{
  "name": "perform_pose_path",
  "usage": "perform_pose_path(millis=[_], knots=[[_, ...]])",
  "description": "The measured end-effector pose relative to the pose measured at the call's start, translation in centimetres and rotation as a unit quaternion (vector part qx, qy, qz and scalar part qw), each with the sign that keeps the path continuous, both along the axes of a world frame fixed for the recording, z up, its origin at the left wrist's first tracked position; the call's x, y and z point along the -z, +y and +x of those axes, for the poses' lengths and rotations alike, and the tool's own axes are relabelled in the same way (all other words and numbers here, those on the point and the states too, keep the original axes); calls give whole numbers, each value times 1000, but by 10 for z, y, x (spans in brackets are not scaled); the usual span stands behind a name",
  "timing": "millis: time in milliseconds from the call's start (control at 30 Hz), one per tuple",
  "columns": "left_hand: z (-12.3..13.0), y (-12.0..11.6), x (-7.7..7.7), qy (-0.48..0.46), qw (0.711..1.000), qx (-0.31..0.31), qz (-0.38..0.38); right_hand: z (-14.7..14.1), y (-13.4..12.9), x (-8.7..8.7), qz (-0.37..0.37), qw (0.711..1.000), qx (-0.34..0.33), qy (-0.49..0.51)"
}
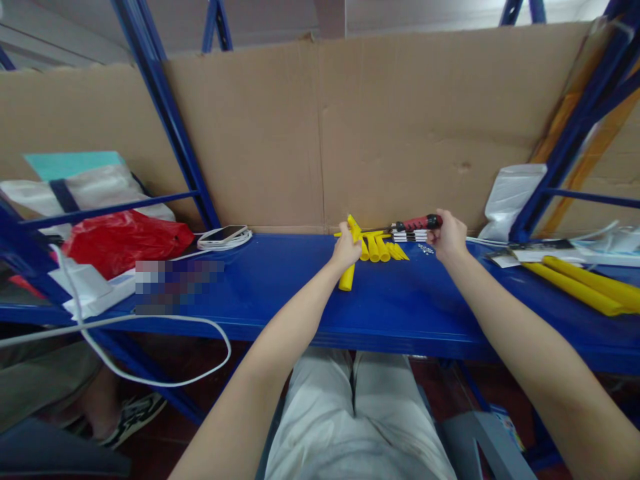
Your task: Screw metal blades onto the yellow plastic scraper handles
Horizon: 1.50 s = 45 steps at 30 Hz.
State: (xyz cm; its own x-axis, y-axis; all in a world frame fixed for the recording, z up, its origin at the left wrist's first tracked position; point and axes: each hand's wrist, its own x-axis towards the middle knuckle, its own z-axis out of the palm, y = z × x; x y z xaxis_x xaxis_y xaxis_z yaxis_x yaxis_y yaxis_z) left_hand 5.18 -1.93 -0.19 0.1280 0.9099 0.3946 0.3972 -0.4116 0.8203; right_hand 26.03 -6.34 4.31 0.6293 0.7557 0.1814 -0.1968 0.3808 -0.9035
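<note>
My left hand [346, 248] is wrapped round a yellow plastic tube [346, 280], whose upper end sticks out above the fingers. My right hand [449, 235] grips the end of a red and black screwdriver [419, 223], which lies nearly level and points left. Between the hands, several short yellow tubes [374, 249] lie side by side, with small pointed yellow pieces [399, 252] to their right. Below the screwdriver are white pieces with black bands [411, 237]. Several tiny silvery parts, perhaps screws [425, 249], are scattered beside my right hand.
Long yellow tubes [583, 288] rest on the blue shelf [280, 293] at right. At left are a phone [224, 233] on a coiled white cable, a red plastic bag [127, 241] and a loose white cable [200, 383]. Cardboard [400, 127] stands behind. A person's shoe shows lower left.
</note>
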Motion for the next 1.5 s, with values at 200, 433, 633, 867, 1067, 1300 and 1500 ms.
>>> perform_pose_path(millis=[200,433,633,867,1067,1300,1500], knots=[[-1,-1,-3,1,1000,-16,-22,-2,-1,3,-41,990,37,-129],[1,1,-1,-5,1000,-14,-17,-20,-7,6,-100,956,1,-275],[1,4,1,-10,1000,-10,-17,-12,-9,10,-196,886,-166,-387],[2,3,2,-18,1000,-7,-4,-22,-8,29,-210,753,-343,-521],[2,0,0,-3,1000,-6,-11,-14,1,29,-183,711,-284,-617],[1,2,0,-2,1000,-4,-13,47,20,22,-222,627,24,-747],[1,1,0,-13,1000,3,-2,70,32,37,-341,566,-61,-748]])
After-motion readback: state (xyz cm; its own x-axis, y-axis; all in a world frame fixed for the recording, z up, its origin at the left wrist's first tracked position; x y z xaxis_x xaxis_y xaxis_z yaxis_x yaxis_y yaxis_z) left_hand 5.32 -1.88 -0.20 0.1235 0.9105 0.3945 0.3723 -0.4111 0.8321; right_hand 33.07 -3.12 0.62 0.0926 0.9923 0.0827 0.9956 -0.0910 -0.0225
